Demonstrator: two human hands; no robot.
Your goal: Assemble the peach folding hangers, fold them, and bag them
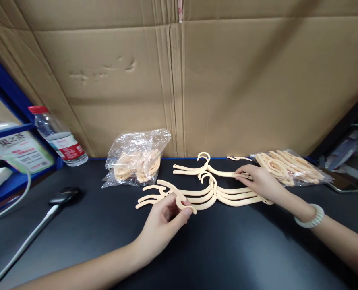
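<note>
Several cream plastic hangers (215, 193) lie stacked on the black table (227, 249) in the middle. My left hand (163, 223) pinches a curved cream hanger piece (179, 196) by its hook end, at the left end of the stack. My right hand (257, 181) rests on the right arms of the hangers, fingers closed over the end of the topmost hanger (209, 167). A white bead bracelet (311, 217) sits on my right wrist.
A clear bag of cream parts (136, 161) lies at the back left, another bag of hangers (290, 167) at the back right. A water bottle (58, 139) stands at far left, near a black device with a white cable (64, 196). A cardboard wall (179, 80) closes the back.
</note>
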